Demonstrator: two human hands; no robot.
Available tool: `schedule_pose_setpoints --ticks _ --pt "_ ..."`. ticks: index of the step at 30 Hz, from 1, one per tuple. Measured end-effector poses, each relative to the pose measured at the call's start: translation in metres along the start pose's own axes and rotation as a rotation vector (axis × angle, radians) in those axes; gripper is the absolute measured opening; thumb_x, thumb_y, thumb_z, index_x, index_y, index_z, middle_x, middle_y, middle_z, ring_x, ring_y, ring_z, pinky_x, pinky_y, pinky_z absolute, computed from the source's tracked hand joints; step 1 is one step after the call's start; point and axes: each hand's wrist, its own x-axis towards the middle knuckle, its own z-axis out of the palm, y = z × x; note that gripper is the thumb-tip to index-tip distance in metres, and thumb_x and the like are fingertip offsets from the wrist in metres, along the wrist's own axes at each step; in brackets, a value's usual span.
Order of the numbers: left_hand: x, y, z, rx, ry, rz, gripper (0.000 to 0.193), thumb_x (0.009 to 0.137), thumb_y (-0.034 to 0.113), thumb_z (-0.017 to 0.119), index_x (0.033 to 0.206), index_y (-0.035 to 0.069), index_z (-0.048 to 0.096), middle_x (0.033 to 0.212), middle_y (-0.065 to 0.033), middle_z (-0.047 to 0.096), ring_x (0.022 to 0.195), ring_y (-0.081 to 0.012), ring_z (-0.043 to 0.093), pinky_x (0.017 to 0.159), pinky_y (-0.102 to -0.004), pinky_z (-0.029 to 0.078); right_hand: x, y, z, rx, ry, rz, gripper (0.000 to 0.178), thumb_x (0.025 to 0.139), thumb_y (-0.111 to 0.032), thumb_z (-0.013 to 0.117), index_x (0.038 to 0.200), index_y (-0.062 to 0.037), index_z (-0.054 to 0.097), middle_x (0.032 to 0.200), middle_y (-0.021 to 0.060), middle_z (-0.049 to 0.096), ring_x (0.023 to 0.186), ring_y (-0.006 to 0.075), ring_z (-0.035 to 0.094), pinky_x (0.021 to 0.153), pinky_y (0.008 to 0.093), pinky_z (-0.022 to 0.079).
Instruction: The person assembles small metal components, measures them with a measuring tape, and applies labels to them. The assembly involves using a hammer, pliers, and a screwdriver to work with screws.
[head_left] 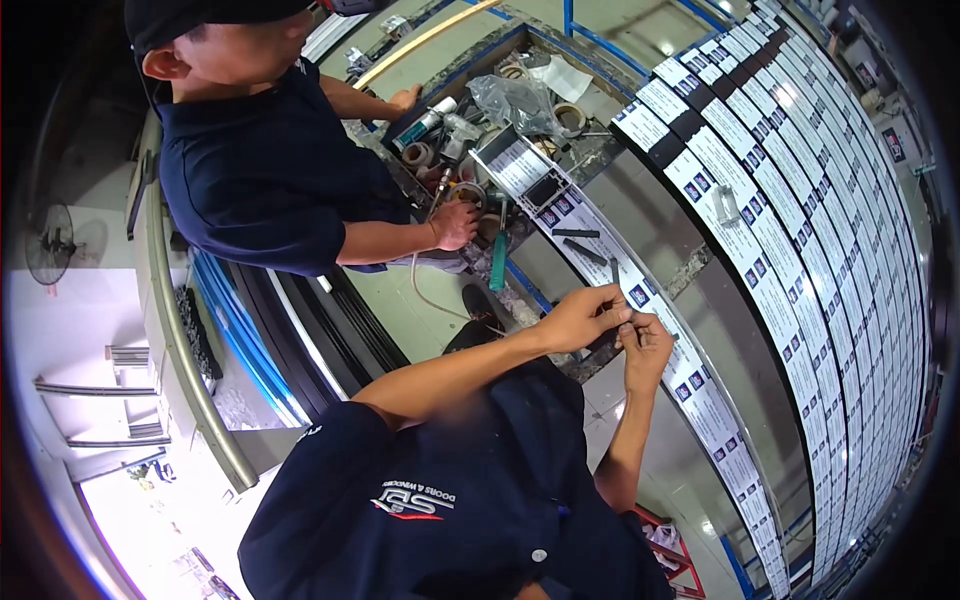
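Metal dominates the head view: a long silvery aluminium profile wrapped in white protective film with small blue-and-black printed patches (545,195) runs diagonally across the bench. Right at the near end of that profile, the wearer's left hand (580,318) and right hand (648,350) meet, fingertips drawn together. Both are closed in a fine pinch on a small dark strip-like piece (618,335). It sits just above the profile's edge, and most of it is hidden by the fingers, so I cannot tell its exact shape. It looks light and narrow, probably rubbery or plastic. I would judge it easy to drop or bend, and best held by its ends between thumb and forefinger, as it is now. Two short black bars (580,240) lie on the filmed face of the profile, further up from the hands. Beyond the profile's right side, a broad stack of similar film-wrapped lengths (800,200) fans out, smooth and glossy. Off the profile's left side, a co-worker's hand (455,225) rests at a cluttered blue-rimmed tray (470,55) of tape rolls, tubes and crumpled clear plastic. A green-handled tool (498,258) lies beside that hand, touching the profile's edge.
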Motion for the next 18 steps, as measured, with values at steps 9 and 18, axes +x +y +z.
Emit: schedule_pose_setpoints --ticks 9,18 --pt "-0.001 -0.015 -0.01 0.119 -0.006 -0.042 0.029 0.107 0.025 0.065 0.092 0.001 0.064 0.073 -0.0049 0.058 0.07 -0.0156 0.053 0.066 -0.0357 0.044 -0.009 -0.005 0.018 0.006 -0.121 -0.065 0.011 0.096 -0.002 0.078 0.098 0.002 0.067 0.09 0.0022 0.067 0.078 0.0074 0.058 0.07 0.0224 0.046" --pt "0.037 -0.07 -0.01 -0.312 0.701 -0.159 0.028 0.111 0.032 0.059 0.099 0.007 0.062 0.074 -0.0007 0.059 0.064 -0.0118 0.058 0.058 -0.0304 0.047 -0.007 0.0 0.03 0.18 0.428 -0.274 0.016 0.11 -0.017 0.059 0.111 -0.0017 0.056 0.093 0.0119 0.067 0.081 0.0204 0.068 0.074 0.0339 0.059"
